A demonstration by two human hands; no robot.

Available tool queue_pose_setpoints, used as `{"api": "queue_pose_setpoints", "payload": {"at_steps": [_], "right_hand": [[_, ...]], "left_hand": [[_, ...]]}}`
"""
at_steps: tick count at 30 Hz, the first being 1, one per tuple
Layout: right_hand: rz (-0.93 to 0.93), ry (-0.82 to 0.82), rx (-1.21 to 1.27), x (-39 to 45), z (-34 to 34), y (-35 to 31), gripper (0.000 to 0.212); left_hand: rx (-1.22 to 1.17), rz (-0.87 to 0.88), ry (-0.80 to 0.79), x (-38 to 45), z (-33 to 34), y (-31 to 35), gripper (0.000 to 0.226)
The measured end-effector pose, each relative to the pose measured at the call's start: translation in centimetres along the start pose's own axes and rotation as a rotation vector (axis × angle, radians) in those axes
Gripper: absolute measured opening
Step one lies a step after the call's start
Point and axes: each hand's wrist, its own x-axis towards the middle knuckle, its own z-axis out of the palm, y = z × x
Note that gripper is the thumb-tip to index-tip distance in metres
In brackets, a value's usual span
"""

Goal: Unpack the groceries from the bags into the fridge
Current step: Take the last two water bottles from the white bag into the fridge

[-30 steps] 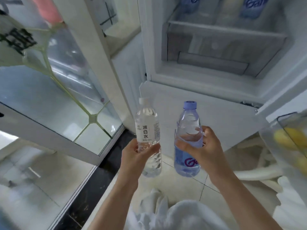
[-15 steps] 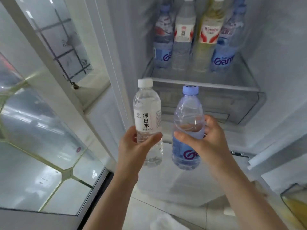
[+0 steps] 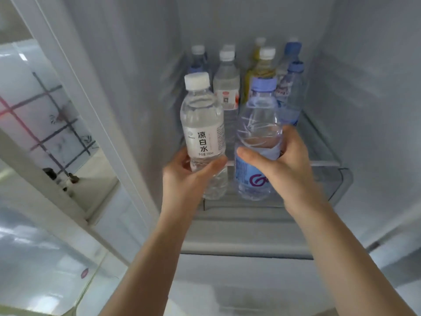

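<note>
The scene is lit softly and evenly by cool daylight; the far bottles [image 3: 248, 71] are blurred, straight edges are bowed by wide-angle distortion, and shadows are faint.

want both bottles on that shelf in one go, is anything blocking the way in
Nothing blocks the shelf front. Standing bottles fill its back, so the white-capped bottle and blue-capped bottle fit only in front.
</note>
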Motion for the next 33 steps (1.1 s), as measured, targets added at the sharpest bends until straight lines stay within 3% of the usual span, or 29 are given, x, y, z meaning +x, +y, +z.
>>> {"api": "queue_pose_setpoints", "payload": {"at_steps": [7, 12, 22, 30, 33], "right_hand": [[-0.049, 0.078, -0.04, 6.4, 0.6, 1.4, 0.064], [-0.054, 0.163, -0.071, 8.9, 1.2, 4.2, 0.083], [-0.077, 0.175, -0.095, 9.4, 2.2, 6.9, 0.081], [-0.097, 0.17, -0.072, 9.1, 2.4, 8.4, 0.073], [-0.137, 0.155, -0.146, 8.9, 2.6, 9.1, 0.084]], "left_hand": [[0.006, 0.039, -0.046, 6.8, 3.1, -0.3, 0.034], [0.062, 0.029, -0.011, 10.0, 4.8, -2.4, 0.042], [0.057, 0.075, -0.051, 11.2, 4.9, -4.5, 0.039], [0.199, 0.185, 0.106, 10.4, 5.2, -6.0, 0.078], [0.205, 0.208, 0.085, 10.5, 5.3, -6.1, 0.07]]}}
